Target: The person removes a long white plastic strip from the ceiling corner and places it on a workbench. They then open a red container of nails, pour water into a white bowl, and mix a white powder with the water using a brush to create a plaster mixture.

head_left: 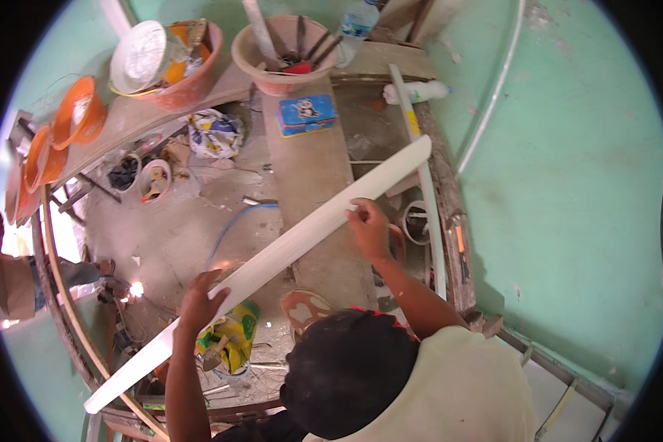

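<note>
A long white strip (302, 239), slim and slightly curved across, lies slantwise in front of me from lower left to upper right. My left hand (201, 300) grips its lower half, thumb on the upper face and fingers along the far edge. Farther up, my right hand (367, 227) holds the near edge between thumb and fingers. Below the strip, beside my left forearm, is a yellow and green bag (236, 335) with a trowel (212, 359) at it. A wooden plank (313, 173) runs away beneath the strip's upper half.
A blue box (306, 116) sits on the plank. Beyond it stand a tub of tools (250, 70), a water bottle (358, 28) and a reddish tub (191, 92). A level (411, 118) lies along the right beam. Another person (22, 276) is at far left, near a bright glow (136, 289).
</note>
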A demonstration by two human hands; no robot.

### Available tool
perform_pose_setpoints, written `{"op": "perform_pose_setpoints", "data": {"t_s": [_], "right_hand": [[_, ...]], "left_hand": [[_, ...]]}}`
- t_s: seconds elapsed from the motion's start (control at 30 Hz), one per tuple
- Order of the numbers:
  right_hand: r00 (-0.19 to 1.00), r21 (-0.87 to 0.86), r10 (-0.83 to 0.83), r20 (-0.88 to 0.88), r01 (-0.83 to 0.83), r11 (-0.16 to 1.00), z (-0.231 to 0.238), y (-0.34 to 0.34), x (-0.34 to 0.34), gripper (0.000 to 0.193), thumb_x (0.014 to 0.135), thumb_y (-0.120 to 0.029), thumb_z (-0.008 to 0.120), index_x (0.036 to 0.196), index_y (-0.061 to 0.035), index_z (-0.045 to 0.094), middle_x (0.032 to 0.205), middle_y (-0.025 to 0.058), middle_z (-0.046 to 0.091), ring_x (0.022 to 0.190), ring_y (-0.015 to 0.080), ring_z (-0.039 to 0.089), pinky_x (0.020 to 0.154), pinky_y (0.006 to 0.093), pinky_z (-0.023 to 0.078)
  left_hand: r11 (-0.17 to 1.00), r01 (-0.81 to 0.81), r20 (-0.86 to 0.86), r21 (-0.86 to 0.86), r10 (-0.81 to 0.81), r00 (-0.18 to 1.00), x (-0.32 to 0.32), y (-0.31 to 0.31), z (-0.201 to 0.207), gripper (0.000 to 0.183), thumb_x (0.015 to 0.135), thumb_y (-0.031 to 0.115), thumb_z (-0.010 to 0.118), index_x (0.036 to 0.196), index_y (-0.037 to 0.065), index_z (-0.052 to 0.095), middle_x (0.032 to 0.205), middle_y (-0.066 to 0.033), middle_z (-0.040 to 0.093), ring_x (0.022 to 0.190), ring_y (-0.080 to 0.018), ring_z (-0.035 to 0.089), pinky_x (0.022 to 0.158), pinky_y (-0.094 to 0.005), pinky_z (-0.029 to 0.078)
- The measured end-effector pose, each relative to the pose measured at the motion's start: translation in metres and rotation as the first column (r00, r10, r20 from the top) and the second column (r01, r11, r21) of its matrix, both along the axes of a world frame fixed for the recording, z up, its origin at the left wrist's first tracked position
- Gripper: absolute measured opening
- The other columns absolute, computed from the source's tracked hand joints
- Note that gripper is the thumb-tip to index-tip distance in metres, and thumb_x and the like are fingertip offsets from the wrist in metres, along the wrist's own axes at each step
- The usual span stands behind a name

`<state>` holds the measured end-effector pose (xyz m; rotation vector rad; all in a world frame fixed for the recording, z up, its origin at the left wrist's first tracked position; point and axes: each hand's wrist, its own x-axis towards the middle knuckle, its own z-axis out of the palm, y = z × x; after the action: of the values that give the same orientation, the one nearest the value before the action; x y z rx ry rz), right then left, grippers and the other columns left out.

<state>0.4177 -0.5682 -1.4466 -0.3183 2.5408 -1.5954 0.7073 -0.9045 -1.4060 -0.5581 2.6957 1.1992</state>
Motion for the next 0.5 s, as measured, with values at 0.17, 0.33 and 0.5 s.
{"op": "perform_pose_setpoints", "data": {"t_s": [0.17,0.33,0.5], "right_hand": [[0.987,-0.007,-0.040,0.153,0.041,0.999,0.018,-0.006,-0.004,0.016,0.097,-0.014,0.075,0.103,0.0011,0.073,0.085,0.0098,0.073,0.068,0.0144,0.066,0.069,0.0309,0.053],[0.986,-0.088,0.079,-0.148,-0.093,0.992,0.042,-0.047,-0.028,0.017,0.100,-0.016,0.072,0.098,0.0013,0.072,0.078,0.0078,0.072,0.067,0.0145,0.068,0.068,0.0305,0.054],[0.966,-0.156,0.244,0.084,-0.229,0.961,0.057,-0.076,-0.055,0.009,0.095,-0.009,0.076,0.100,-0.0015,0.072,0.085,0.0059,0.072,0.066,0.0129,0.067,0.063,0.0276,0.052]], "left_hand": [[0.996,-0.021,0.102,0.091,0.012,0.995,-0.007,0.016,0.013,0.048,0.093,0.026,0.078,0.133,0.002,0.066,0.131,-0.0233,0.068,0.121,-0.0424,0.065,0.103,-0.0475,0.052],[0.997,-0.032,0.078,0.067,0.027,0.997,-0.003,0.000,0.038,0.049,0.091,0.018,0.080,0.135,0.000,0.066,0.125,-0.0223,0.073,0.116,-0.0360,0.073,0.100,-0.0430,0.057],[0.985,-0.165,0.140,0.052,0.156,0.978,0.027,-0.023,0.075,0.045,0.090,0.013,0.078,0.133,0.006,0.068,0.101,-0.0190,0.078,0.090,-0.0354,0.077,0.084,-0.0445,0.060]]}}
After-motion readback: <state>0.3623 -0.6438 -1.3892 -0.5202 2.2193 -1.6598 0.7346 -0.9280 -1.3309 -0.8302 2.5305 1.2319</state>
